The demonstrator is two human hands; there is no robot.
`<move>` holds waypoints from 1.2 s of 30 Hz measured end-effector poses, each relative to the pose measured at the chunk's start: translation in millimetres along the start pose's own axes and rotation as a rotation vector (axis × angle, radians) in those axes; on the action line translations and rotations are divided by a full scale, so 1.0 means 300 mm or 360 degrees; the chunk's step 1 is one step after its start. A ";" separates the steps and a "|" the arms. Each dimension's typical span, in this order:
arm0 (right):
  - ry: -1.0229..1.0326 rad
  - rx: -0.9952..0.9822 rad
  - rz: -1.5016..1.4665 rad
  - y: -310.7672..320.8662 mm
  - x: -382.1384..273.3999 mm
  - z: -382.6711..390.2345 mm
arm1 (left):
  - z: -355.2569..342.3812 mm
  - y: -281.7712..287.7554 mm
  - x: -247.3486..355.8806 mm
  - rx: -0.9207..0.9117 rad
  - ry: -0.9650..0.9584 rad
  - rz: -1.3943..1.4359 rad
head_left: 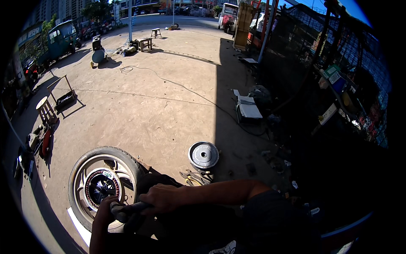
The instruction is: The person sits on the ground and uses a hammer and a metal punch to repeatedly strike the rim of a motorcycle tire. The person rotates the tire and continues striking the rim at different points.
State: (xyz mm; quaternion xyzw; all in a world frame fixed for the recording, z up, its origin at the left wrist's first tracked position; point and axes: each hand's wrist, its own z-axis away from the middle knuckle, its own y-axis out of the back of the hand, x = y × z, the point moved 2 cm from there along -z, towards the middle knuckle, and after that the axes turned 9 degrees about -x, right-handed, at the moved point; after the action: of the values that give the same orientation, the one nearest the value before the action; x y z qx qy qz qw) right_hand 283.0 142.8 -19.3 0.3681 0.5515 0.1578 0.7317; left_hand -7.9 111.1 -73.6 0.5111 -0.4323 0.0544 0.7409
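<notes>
A motor wheel (75, 186) with a black tyre and pale rim lies on the ground in front of me. Its hub stands uncovered, showing a ring of copper-coloured windings (89, 191). Over the wheel's near right part, my right hand (160, 198) is closed round the shaft of a dark grey tool (134, 208) with a thick, rounded end. My left hand (108, 206) is closed at that thick end; shade hides the tool's exact kind. Right of the wheel lies a round grey hub cover (203, 149), with pliers and wrenches (195, 178) just nearer.
A long cable (182, 86) crosses the concrete toward a white-topped box (249, 108) in shade. Small parts litter the dark ground at right. On the left stand a wooden stool (42, 103) and a metal frame with a tray (64, 100). An air compressor (98, 56) is farther back.
</notes>
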 end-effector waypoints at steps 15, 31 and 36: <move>0.0005 0.0010 0.0024 0.033 -0.190 0.191 | 0.077 -0.025 0.315 0.0408 -0.0018 0.0158; 0.0192 0.0163 0.0063 0.017 -0.212 0.120 | 0.124 -0.011 0.096 0.0013 0.0327 0.0388; 0.0091 0.0142 0.0125 0.010 -0.186 0.132 | 0.121 -0.050 0.127 0.0381 0.0045 0.0313</move>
State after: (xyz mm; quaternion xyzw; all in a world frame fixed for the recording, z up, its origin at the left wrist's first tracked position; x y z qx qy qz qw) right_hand 300.8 94.9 26.1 0.4170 0.5639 0.1721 0.6917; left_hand 2.2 61.0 -53.9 0.5501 -0.4603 0.1851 0.6717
